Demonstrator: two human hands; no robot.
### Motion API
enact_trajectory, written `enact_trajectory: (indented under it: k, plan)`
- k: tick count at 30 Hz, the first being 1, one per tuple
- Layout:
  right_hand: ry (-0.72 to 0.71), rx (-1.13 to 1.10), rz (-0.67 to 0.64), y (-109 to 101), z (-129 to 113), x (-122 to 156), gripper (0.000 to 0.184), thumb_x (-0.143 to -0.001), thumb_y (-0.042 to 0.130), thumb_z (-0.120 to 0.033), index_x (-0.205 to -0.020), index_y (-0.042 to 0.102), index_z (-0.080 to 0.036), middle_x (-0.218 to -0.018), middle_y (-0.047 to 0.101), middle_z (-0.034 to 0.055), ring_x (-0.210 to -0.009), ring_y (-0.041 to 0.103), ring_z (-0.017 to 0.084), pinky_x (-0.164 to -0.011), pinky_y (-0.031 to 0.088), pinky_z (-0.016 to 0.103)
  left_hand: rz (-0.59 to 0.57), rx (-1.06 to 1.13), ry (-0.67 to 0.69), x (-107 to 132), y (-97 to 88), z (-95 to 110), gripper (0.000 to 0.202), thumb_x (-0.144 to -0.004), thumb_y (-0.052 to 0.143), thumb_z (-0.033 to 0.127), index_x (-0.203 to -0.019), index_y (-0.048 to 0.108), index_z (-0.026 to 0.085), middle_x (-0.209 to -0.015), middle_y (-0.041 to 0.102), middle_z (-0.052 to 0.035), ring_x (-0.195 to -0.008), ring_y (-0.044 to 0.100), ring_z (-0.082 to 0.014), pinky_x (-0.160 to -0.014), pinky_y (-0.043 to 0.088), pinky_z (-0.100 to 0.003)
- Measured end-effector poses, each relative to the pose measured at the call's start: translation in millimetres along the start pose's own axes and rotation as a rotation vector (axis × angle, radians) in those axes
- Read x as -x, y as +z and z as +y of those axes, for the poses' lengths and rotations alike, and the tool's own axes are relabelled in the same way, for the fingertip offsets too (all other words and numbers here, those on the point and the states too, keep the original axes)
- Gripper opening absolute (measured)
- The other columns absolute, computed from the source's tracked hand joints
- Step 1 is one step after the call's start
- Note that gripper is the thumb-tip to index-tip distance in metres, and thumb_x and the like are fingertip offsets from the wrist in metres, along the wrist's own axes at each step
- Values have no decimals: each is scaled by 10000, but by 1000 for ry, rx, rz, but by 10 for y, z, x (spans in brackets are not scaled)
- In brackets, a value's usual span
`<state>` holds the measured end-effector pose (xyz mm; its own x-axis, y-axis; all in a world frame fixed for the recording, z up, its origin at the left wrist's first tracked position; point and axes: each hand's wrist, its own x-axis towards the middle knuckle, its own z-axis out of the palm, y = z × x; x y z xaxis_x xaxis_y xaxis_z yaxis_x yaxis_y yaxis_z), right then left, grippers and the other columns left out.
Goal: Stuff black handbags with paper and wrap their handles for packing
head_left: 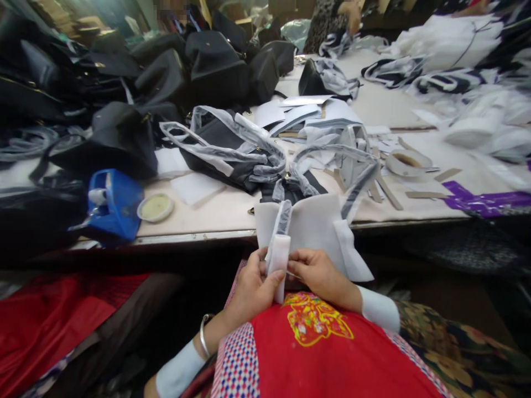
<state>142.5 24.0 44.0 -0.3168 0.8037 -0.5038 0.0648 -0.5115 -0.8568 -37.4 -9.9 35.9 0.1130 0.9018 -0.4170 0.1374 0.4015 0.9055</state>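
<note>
A black bag (305,188) lies at the table's front edge, its strap (359,190) wrapped in clear plastic. A white foam sheet (313,221) covers the side nearest me. My left hand (257,282) pinches a narrow strip of white foam (281,251) that is folded around a plastic-covered strap end. Close on its right, the fingertips of my right hand (317,273) are pressed together beside the strip; what they hold is too small to make out. Another piece of foam (352,251) hangs at the right of the sheet.
A blue tape dispenser (112,204) and a round tub (155,207) stand at the left front. Black bags (218,66) crowd the back left. Paper sheets (319,113), a tape roll (409,163) and purple tape (481,199) lie further right. Another person's red garment (70,320) shows at lower left.
</note>
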Motion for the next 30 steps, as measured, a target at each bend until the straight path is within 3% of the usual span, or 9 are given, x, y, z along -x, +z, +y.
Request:
enact_trajectory:
  k: [4,8,12,16,23,27,30]
  plan:
    - [-28,-53,-8,38,82,-84,337,-699,775,-470,-767,686,-153,-646,625,-9,-576,521,118,-563,424,252,18,143,-28,-5,28,-12,557,-785,739,443,-1208,498,173,-939,754,-73,-831,732,-236,-718,572,-327]
    - [4,46,-84,-37,63,-40,379,-747,749,-511,-834,681,-149,-596,573,-30,-499,424,82,-484,320,220,-40,223,-58,-19,24,-36,477,-742,769,446,-1069,581,154,-935,756,-88,-840,733,-242,-706,566,-315]
    - [142,311,-142,-154,-16,81,357,-810,661,-514,-721,614,-171,-513,523,-37,-423,383,83,-432,272,228,-35,172,-33,-4,17,-22,406,-768,745,407,-1049,650,129,-935,753,-90,-806,716,-221,-645,531,-270]
    - [4,457,-72,-210,-23,67,351,-842,584,-446,-609,572,-183,-522,516,-23,-497,448,112,-493,352,239,-95,172,35,-2,2,19,400,-790,730,352,-1116,679,126,-1045,753,-88,-888,705,-219,-738,541,-275]
    - [-324,604,-245,-157,-42,-160,272,-910,495,-282,-928,752,-196,-828,733,18,-803,660,202,-770,515,299,-81,87,62,-59,-40,-143,335,-814,711,384,-1009,733,112,-944,762,-83,-853,692,-225,-729,534,-276]
    - [-316,735,-233,-271,-156,-69,274,-947,531,-292,-1132,701,-185,-1002,744,62,-911,677,226,-894,523,361,-50,148,55,-72,-36,-192,330,-806,712,387,-993,742,116,-916,763,-79,-806,680,-214,-688,525,-266]
    - [-340,864,-335,-447,-283,98,491,-870,682,-309,-1332,570,-186,-1163,705,103,-1017,665,251,-940,525,387,-50,159,53,-74,-34,-128,292,-799,704,358,-973,742,127,-916,764,-73,-814,679,-221,-698,528,-279]
